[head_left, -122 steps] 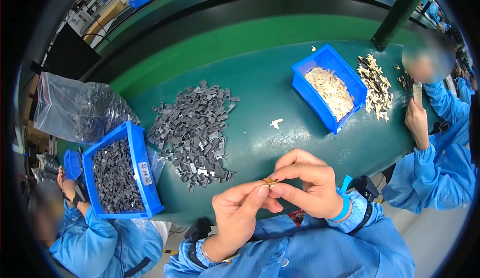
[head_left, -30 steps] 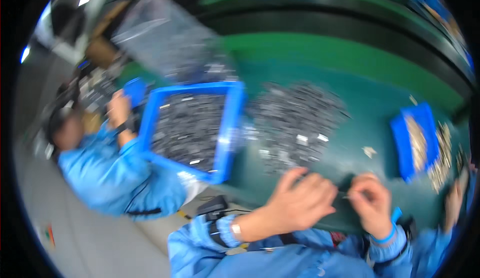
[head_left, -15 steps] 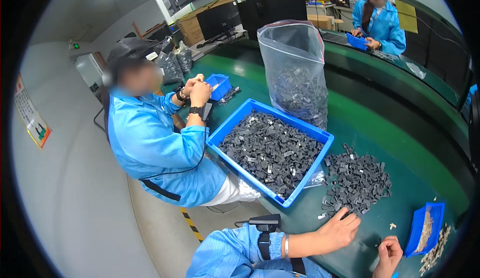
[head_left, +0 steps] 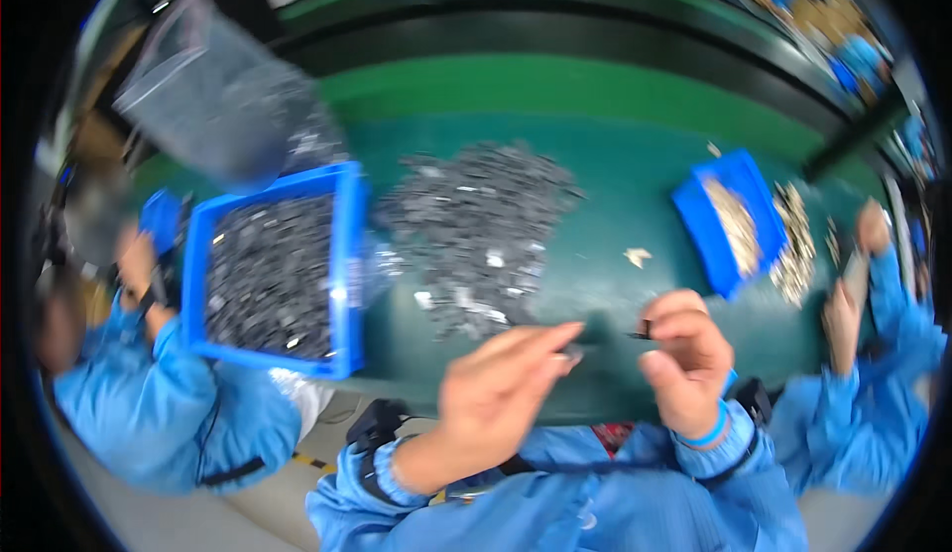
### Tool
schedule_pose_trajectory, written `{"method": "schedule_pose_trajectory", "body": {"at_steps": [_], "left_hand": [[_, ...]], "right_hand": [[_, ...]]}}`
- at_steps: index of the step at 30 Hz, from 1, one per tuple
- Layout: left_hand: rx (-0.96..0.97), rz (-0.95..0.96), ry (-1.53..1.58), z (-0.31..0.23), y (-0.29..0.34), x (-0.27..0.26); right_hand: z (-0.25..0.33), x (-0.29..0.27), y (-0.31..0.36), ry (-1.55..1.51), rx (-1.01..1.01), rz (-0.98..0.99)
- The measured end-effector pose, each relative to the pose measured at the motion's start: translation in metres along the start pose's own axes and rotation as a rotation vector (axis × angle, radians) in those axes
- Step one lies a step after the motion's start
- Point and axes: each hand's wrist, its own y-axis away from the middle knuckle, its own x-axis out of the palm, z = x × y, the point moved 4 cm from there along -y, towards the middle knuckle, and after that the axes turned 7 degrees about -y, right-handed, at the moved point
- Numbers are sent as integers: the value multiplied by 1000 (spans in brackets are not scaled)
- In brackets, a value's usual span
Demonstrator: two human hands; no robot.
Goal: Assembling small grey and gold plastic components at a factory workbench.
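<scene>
Blurred by motion, my left hand is held over the near edge of the green table, fingers pressed together, with what looks like a small grey plastic piece at the fingertips. Close by on the right, my right hand pinches a small black plastic piece between thumb and forefinger. A gap separates the two hands. Just beyond my left hand spreads a loose pile of dark grey plastic pieces, some with pale faces. Their exact kind is too blurred to tell.
Left of the pile stands a large blue bin of similar pieces, with a clear plastic bag behind it. At right is a small blue tray of beige strips, more strips beside it. Co-workers' sleeves and hands flank me.
The view has swung to the right. My left hand has left the edge of the pile and come nearer my right hand, which still pinches a dark piece.
</scene>
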Motion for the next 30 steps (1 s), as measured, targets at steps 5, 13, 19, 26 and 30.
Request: {"method": "schedule_pose_trajectory", "body": {"at_steps": [5,13,19,26,30], "left_hand": [[-437,180,1005,10,11,47],[-485,157,946,11,19,72],[-416,169,855,6,22,78],[-380,146,697,6,14,83],[-390,101,682,11,14,82]], "right_hand": [[19,-2,9,-37,-176,129],[15,-19,29,20,-108,63],[15,-30,34,107,-147,30],[3,-35,41,-160,16,-123],[-7,-35,44,-423,152,-153]]}}
